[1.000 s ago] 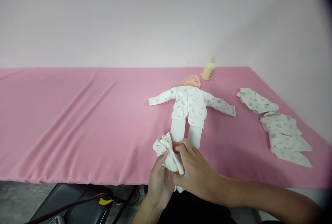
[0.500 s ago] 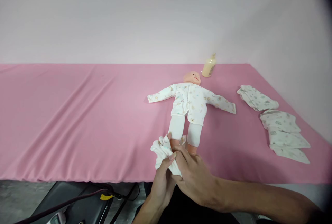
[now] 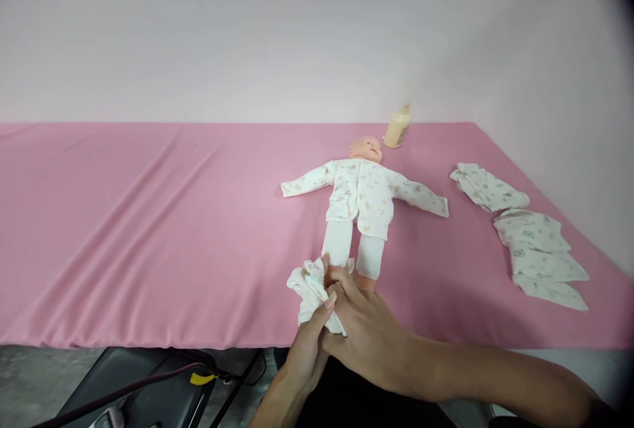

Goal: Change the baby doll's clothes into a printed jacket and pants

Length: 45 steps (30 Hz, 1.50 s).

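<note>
On the pink cloth lies a baby doll (image 3: 366, 149) on its back, head away from me, arms spread. It wears a white printed baby shirt (image 3: 374, 193) and has white legs (image 3: 337, 243). Bunched at the doll's left-side foot is a small white printed garment, likely baby trousers (image 3: 311, 289). My left hand (image 3: 312, 342) is closed on this garment from below, thumb on top. My right hand (image 3: 364, 322) is closed at the same foot, with its fingers around the ankle and garment edge. Both feet are mostly hidden behind my hands.
A pump bottle of pale yellow liquid (image 3: 397, 127) stands beside the doll's head. Folded printed baby clothes (image 3: 490, 188) and a second stack of clothes (image 3: 539, 249) lie at the right. Below the table's front edge are a black chair (image 3: 143, 382) and a cable (image 3: 119, 393).
Both hands stay at the doll's foot with only slight finger shifts on the bunched garment. The whole view has shifted very slightly.
</note>
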Motion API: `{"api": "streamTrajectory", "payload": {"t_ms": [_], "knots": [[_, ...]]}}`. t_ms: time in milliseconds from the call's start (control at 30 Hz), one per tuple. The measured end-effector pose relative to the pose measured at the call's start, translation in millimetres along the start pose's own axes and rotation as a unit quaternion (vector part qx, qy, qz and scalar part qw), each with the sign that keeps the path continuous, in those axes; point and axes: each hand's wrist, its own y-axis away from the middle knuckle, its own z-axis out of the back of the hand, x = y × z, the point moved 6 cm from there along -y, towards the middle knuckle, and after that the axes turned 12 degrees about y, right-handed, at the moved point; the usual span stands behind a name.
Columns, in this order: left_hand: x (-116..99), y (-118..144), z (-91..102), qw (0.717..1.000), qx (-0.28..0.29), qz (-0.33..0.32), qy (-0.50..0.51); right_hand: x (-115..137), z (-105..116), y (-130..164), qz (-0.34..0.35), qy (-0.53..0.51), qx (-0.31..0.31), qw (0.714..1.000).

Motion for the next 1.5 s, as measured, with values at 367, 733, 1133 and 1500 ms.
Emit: {"api": "streamTrajectory", "payload": {"t_ms": [367, 733, 1133, 1500], "knots": [[-0.9, 1.4, 1.4, 1.000, 0.021, -0.007, -0.010, -3.4, -2.5, -3.8, 0.023, -0.079, -0.033, 0.996], [-3.4, 1.3, -0.2, 1.000, -0.002, -0.010, 0.005, 1.0, 1.9, -0.9, 0.024, -0.059, -0.001, 0.998], [-4.1, 6.6, 7.0, 1.000, -0.001, 0.005, -0.008, 2.5, 0.3, -4.1, 0.037, -0.082, -0.045, 0.995], [8.4, 7.7, 18.4, 0.997, -0.076, 0.000, 0.012, -6.3, -23.9, 6.7, 0.010, 0.107, -0.082, 0.991]]}}
